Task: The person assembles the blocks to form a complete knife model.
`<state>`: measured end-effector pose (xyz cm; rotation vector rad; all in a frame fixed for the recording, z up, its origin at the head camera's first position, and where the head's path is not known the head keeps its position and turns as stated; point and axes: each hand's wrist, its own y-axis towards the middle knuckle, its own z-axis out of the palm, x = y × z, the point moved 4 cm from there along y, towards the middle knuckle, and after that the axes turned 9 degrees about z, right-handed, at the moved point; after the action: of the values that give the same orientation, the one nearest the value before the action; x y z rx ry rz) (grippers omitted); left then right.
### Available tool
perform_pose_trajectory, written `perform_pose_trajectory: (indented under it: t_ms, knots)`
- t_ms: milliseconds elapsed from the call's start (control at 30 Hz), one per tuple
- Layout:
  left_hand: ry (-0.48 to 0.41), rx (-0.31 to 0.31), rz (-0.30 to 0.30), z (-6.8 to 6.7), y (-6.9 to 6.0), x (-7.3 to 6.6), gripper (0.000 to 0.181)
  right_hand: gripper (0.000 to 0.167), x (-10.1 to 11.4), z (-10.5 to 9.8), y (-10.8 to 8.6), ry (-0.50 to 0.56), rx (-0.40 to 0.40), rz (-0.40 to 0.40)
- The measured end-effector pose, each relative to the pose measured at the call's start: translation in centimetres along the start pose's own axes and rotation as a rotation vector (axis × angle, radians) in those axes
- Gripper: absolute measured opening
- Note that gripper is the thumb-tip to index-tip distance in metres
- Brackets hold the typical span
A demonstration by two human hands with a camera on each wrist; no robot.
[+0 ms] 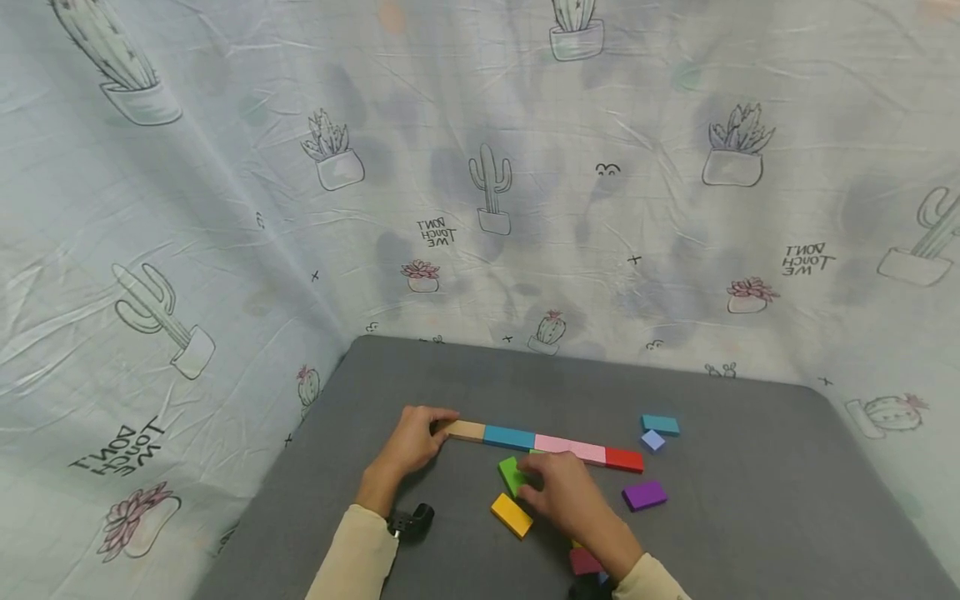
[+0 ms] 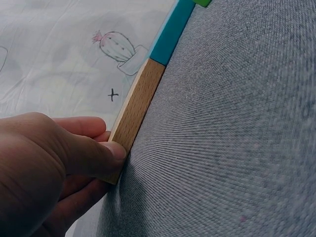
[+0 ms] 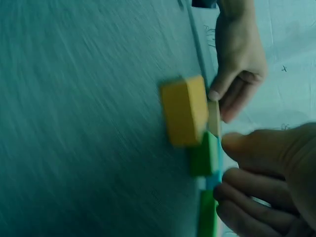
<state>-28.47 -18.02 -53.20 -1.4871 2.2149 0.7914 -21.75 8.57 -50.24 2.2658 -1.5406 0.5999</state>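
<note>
My left hand (image 1: 408, 439) pinches the outer end of a natural wood block (image 2: 138, 106), thumb on one face and fingers behind. This block begins a straight row: a blue block (image 1: 510, 437) touches it, then a pink stretch (image 1: 573, 448), then a red block (image 1: 625, 459). Over the near side of the row hovers my right hand (image 1: 568, 497), thumb and fingers apart with nothing visible between them. By its fingertips lies a green block (image 1: 509, 476). A second green block (image 3: 206, 212) lies along the row, mostly hidden by that hand in the head view.
A yellow-orange block (image 1: 512, 516) lies nearer me. To the right are a purple block (image 1: 645, 496), a small light-blue block (image 1: 653, 441) and a teal block (image 1: 660, 425). A dark red block (image 1: 585, 561) is partly under the right forearm. Patterned cloth (image 1: 525, 208) hangs behind the grey table (image 1: 720, 517).
</note>
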Motion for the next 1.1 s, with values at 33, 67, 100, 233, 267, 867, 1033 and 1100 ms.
perform_pose_trajectory:
  t_ms: [33,67,100,233,267,867,1033,1100]
  knots:
    - [0.001,0.000,0.002,0.0,0.0,0.0,0.032,0.027,0.1,0.3,-0.1,-0.001,-0.019,0.023]
    - [0.001,-0.001,0.009,0.0,0.0,0.0,0.032,0.027,0.1,0.6,-0.1,0.001,-0.035,0.047]
    - [-0.003,-0.003,0.013,0.0,0.0,0.0,0.032,0.027,0.1,0.8,-0.2,0.001,-0.052,0.069]
    - [-0.021,-0.007,0.033,0.0,-0.1,0.0,0.032,0.029,0.3,1.5,-0.4,-0.006,-0.106,0.137]
    - [-0.019,-0.006,0.043,0.0,-0.1,0.0,0.032,0.029,0.3,1.6,-0.5,-0.011,-0.118,0.149]
    - [-0.018,-0.004,0.035,-0.1,-0.2,0.0,0.032,0.027,0.5,1.1,-0.7,-0.007,-0.160,0.092]
    - [-0.020,-0.005,0.035,-0.1,-0.1,0.0,0.032,0.027,0.4,-0.9,0.4,0.017,-0.169,-0.012]
    - [-0.018,-0.005,0.036,-0.1,-0.1,0.0,0.032,0.026,0.4,-1.6,0.9,0.030,-0.164,-0.050]
